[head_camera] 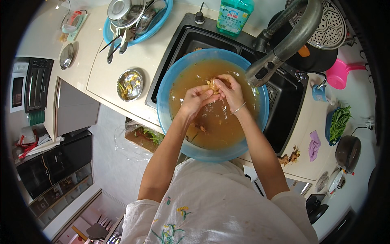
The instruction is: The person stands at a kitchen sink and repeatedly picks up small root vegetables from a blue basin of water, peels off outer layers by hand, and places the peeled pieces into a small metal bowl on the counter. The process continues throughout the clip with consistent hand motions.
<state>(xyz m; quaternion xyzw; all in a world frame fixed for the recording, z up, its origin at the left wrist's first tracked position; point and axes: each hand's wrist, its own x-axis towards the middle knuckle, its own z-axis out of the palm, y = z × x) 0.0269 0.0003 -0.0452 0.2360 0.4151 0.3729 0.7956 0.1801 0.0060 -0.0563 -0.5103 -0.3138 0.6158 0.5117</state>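
A large blue plastic basin (161,106) of cloudy brown water (213,134) rests over the black double sink (289,100). Above the water, the fingertips of my left hand (195,100) and my right hand (231,91) pinch a knobbly yellowish root (212,84) from both sides. My fingers hide part of it. A bracelet circles my right wrist. A darker brown clump (200,127), perhaps another root, shows in the water nearer my body. Small bits float around it. On the counter to the left, a steel bowl (130,85) holds yellowish pieces and green scraps.
The faucet (268,65) arches over the basin's right rim. Behind stands a green detergent bottle (234,16). Back left, a blue basket (149,35) holds steel pots and utensils. On the right counter lie brown roots (289,157), a purple cloth (314,145) and leafy greens (338,123).
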